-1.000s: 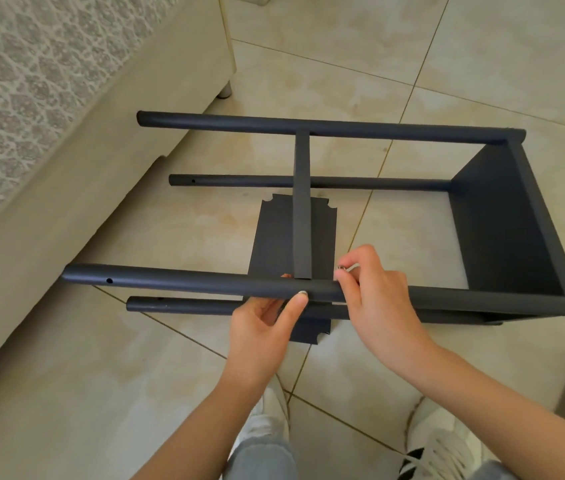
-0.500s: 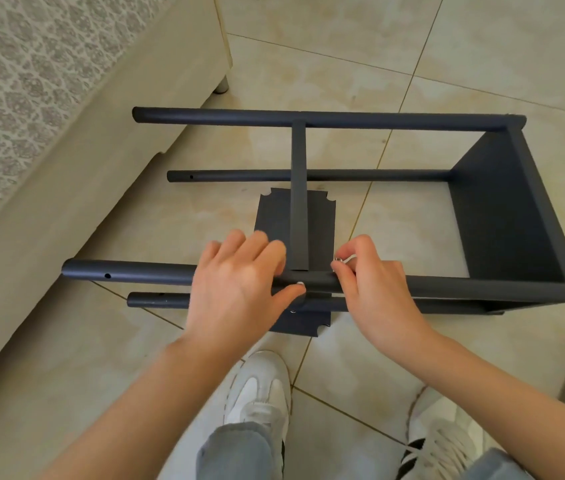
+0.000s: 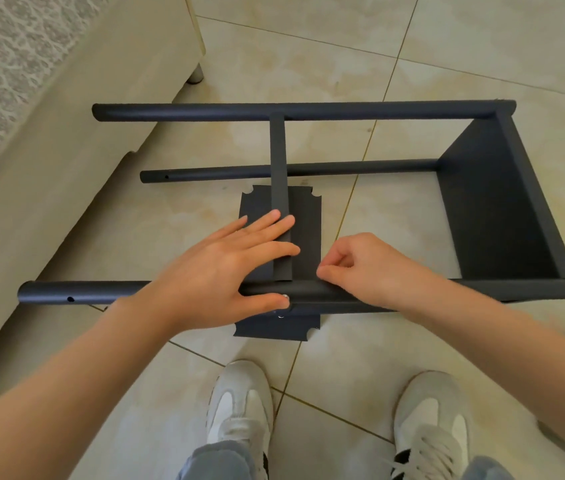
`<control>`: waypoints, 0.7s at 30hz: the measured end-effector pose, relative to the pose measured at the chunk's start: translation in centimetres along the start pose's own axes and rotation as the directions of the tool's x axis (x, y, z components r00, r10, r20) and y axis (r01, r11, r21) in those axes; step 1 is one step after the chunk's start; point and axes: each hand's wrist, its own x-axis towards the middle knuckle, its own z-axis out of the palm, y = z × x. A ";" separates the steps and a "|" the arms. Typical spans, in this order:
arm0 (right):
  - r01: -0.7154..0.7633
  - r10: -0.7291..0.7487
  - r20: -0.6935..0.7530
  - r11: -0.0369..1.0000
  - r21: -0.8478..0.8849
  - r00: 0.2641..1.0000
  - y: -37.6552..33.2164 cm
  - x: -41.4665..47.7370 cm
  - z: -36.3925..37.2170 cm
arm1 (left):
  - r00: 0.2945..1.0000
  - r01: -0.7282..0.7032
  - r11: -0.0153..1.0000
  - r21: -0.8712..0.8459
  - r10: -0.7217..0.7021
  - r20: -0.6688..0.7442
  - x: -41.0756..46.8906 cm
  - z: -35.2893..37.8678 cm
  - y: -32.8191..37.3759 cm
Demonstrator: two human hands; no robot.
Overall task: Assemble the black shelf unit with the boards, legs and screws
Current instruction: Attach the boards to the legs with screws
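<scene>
Slid forward and flattened left hand (image 3: 225,271) over middle board (image 3: 279,188), thumb by screw (image 3: 285,296), steadying joint on near leg (image 3: 309,293); right hand (image 3: 367,268) curled in a pinch there, contents hidden. Shelf unit (image 3: 489,202) sideways on floor (image 3: 412,81).

Black shelf unit (image 3: 309,110) on its side, four round legs horizontal. Near leg (image 3: 83,293) under both hands. Left hand (image 3: 218,271) lies flat; right hand (image 3: 371,268) has fingers curled, tips at leg. Middle board (image 3: 279,161) edge-up under left fingers, spanning near leg to far leg. Silver screw (image 3: 284,297) at left thumb tip. Loose board (image 3: 309,216), notched corners, flat below hands. End board (image 3: 489,202) fixed well right of right hand.
</scene>
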 end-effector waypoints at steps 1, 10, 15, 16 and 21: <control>0.001 -0.002 0.037 1.000 0.023 0.999 -0.1 0.3 -0.5 | 1.000 -0.005 1.000 -0.019 0.005 -0.016 0.0 0.1 -0.1; -0.091 -0.019 0.393 0.962 0.259 0.919 -0.2 4.5 -0.9 | 0.998 -0.003 0.999 -0.046 0.001 -0.060 -0.1 0.5 -0.1; -0.087 -0.072 0.498 0.953 0.289 0.864 -0.3 5.9 0.1 | 0.997 0.031 0.994 -0.102 -0.038 -0.060 -0.3 0.5 -0.1; -0.090 -0.077 0.525 0.954 0.285 0.848 -0.3 6.0 0.2 | 0.997 0.034 0.994 -0.108 -0.041 -0.059 -0.3 0.6 -0.2; -0.120 -0.102 0.620 0.944 0.306 0.778 0.0 6.8 0.3 | 0.996 0.036 0.991 -0.129 -0.046 -0.078 -0.5 0.8 -0.4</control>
